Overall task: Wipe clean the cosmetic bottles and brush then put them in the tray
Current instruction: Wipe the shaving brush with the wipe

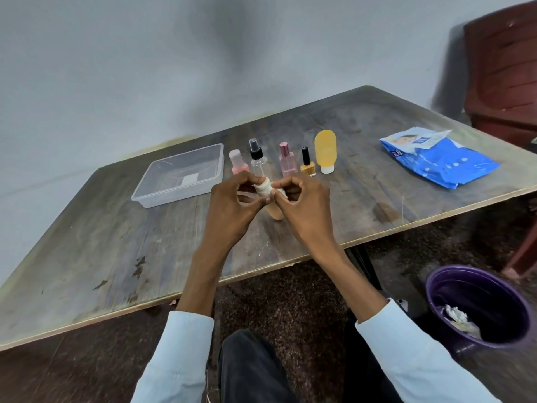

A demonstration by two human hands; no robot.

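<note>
My left hand (pixel 232 205) and right hand (pixel 302 205) both pinch a white wipe (pixel 263 189) wrapped round the top of a beige bottle (pixel 274 212), held just above the table (pixel 116 242). I'd turn the bottle inside the wipe, working downward. The tray (pixel 162 199) waits far left, nothing in it but a label; five bottles (pixel 325 152) stand beyond my hands. I can't spot the brush.
</note>
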